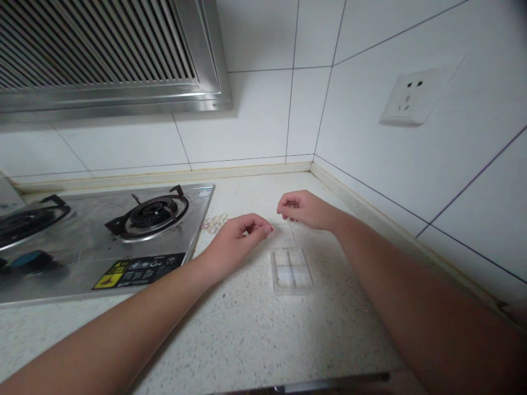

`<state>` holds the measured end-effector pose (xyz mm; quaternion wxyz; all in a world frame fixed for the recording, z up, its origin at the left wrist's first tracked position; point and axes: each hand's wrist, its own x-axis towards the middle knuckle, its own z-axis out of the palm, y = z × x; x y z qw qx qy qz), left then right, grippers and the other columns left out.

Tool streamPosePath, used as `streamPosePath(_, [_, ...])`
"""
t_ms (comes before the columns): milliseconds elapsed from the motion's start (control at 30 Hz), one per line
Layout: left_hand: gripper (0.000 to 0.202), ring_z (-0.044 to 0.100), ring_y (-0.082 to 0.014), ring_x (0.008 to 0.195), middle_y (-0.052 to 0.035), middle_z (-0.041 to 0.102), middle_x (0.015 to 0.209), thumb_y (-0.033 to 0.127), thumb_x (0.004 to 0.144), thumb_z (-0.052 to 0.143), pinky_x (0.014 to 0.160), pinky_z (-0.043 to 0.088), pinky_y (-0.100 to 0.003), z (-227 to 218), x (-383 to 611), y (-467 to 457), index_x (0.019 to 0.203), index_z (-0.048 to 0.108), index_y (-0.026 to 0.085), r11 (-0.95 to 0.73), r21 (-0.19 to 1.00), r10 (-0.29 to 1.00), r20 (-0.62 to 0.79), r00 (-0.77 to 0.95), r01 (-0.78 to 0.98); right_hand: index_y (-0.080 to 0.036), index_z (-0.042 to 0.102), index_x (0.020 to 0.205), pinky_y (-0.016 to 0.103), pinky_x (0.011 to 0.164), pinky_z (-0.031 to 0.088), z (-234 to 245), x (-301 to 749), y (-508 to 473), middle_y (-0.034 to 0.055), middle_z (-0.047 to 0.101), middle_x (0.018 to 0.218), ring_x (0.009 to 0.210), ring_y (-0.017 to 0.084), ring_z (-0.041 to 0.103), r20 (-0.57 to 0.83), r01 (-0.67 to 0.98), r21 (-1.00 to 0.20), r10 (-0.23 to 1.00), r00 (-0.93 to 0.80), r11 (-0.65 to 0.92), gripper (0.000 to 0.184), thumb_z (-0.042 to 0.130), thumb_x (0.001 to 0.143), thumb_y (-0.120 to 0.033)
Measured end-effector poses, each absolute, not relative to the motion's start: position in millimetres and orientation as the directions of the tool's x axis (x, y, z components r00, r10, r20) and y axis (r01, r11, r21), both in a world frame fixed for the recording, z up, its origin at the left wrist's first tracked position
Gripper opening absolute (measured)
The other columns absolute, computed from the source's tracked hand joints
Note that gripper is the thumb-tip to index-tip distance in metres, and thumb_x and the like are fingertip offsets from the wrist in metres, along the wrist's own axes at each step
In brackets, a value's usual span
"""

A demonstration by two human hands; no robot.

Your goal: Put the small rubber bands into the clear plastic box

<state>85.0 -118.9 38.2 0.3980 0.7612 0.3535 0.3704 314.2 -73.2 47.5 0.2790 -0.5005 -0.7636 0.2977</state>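
Observation:
My left hand (241, 238) is closed in a pinch on a small pinkish hair tie (272, 232), which shows as a thin loop at the fingertips. Across from it, my right hand (307, 209) has its fingers curled and pressed together; whether something is in them I cannot make out. Just below both hands, a clear plastic compartment box (273, 274) sits open on the counter, and its transparent lid seems to lie back behind it. Several thin coloured hair ties (214, 223) lie in a loose pile left of my left hand, beside the stove.
A steel gas stove (173, 244) with black burners takes up the left of the speckled counter (247, 334). The range hood (212, 101) hangs above it. Tiled walls meet at the back corner, and a socket (405, 99) is on the right wall.

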Motion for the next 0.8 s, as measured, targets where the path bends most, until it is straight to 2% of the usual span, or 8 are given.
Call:
streamPosePath(200, [0.02, 0.061, -0.0155, 0.085, -0.0035, 0.071, 0.091, 0.033, 0.092, 0.061, 0.077, 0.043, -0.028, 36.7, 88.1, -129.4, 0.092, 0.072, 0.016, -0.467, 0.86, 0.765, 0.275, 0.582, 0.206, -0.016, 0.069, 0.087, 0.019, 0.064, 0.038, 36.0, 327.0, -64.0, 0.0019, 0.068, 0.081, 0.067, 0.005, 0.054, 0.148, 0.771, -0.549, 0.945, -0.29, 0.323, 0.029, 0.055, 0.084, -0.041])
streamPosePath(367, [0.017, 0.057, -0.0111, 0.073, -0.0014, 0.07, 0.086, 0.031, 0.093, 0.062, 0.061, 0.04, -0.023, 36.9, 84.8, -132.6, 0.096, 0.074, 0.019, -0.58, 0.779, 0.695, 0.322, 0.643, 0.237, -0.019, 0.07, 0.088, 0.019, 0.067, 0.035, 37.3, 331.1, -65.0, 0.001, 0.069, 0.087, 0.072, 0.005, 0.055, 0.185, 0.857, -0.384, 0.938, -0.293, 0.343, 0.026, 0.053, 0.085, -0.038])
streamPosePath(467, [0.016, 0.054, -0.0097, 0.068, -0.0013, 0.068, 0.082, 0.027, 0.094, 0.061, 0.058, 0.038, -0.021, 38.9, 83.6, -132.8, 0.097, 0.074, 0.018, -0.659, 0.725, 0.623, 0.376, 0.687, 0.201, -0.019, 0.07, 0.087, 0.02, 0.065, 0.032, 37.4, 331.9, -65.2, 0.0008, 0.069, 0.086, 0.07, 0.005, 0.053, 0.184, 0.871, -0.357, 0.939, -0.29, 0.338, 0.025, 0.053, 0.085, -0.038])
streamPosePath(567, [0.012, 0.055, -0.0092, 0.069, -0.003, 0.068, 0.084, 0.023, 0.093, 0.063, 0.06, 0.042, -0.021, 40.8, 82.5, -133.0, 0.096, 0.072, 0.016, -0.781, 0.611, 0.496, 0.482, 0.722, 0.129, -0.02, 0.07, 0.088, 0.02, 0.065, 0.031, 36.8, 332.2, -65.1, 0.0007, 0.07, 0.088, 0.071, 0.005, 0.053, 0.182, 0.876, -0.341, 0.938, -0.293, 0.34, 0.026, 0.052, 0.085, -0.038])
streamPosePath(700, [0.008, 0.061, -0.0114, 0.081, -0.0053, 0.07, 0.089, 0.015, 0.092, 0.064, 0.072, 0.047, -0.023, 44.6, 78.9, -136.0, 0.097, 0.07, 0.014, -0.917, 0.398, 0.289, 0.606, 0.741, 0.032, -0.02, 0.07, 0.089, 0.02, 0.065, 0.031, 36.4, 331.9, -64.7, 0.0014, 0.07, 0.09, 0.071, 0.005, 0.053, 0.172, 0.881, -0.329, 0.939, -0.299, 0.341, 0.026, 0.052, 0.086, -0.038])
streamPosePath(800, [0.012, 0.063, -0.0129, 0.087, -0.0072, 0.071, 0.095, 0.011, 0.091, 0.064, 0.076, 0.049, -0.024, 47.0, 76.5, -139.5, 0.102, 0.069, 0.013, -0.949, 0.316, 0.221, 0.644, 0.733, 0.008, -0.02, 0.07, 0.089, 0.02, 0.065, 0.03, 36.2, 331.0, -64.4, 0.0016, 0.07, 0.09, 0.071, 0.005, 0.052, 0.162, 0.884, -0.321, 0.939, -0.303, 0.341, 0.026, 0.052, 0.086, -0.037])
